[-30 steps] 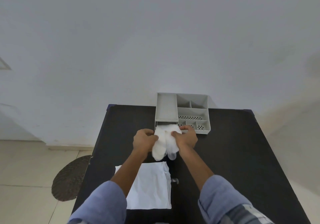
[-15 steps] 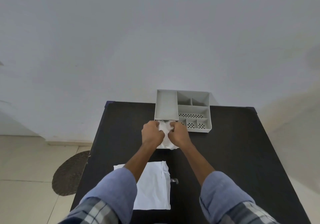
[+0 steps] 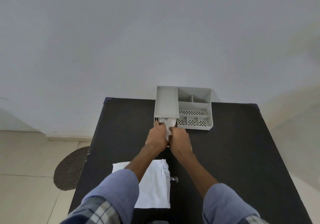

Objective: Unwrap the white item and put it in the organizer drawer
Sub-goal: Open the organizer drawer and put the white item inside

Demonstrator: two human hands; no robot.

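A grey desk organizer stands at the far edge of the black table. Its drawer opening sits at the lower left front, under the long left tray. The white item, soft and crumpled, is partly inside that opening, and a strip of it trails back between my hands. My left hand grips it on the left and my right hand grips it on the right. Both hands are pressed close together right in front of the drawer. How much of the item is inside is hidden.
A flat white wrapper lies on the near part of the table, under my left forearm. A small clear piece lies beside its right edge. A dark round mat lies on the tiled floor at left. A wall rises behind the table.
Both hands have moved away from me toward the organizer, carrying the white item from mid-air above the table into the mouth of the drawer.
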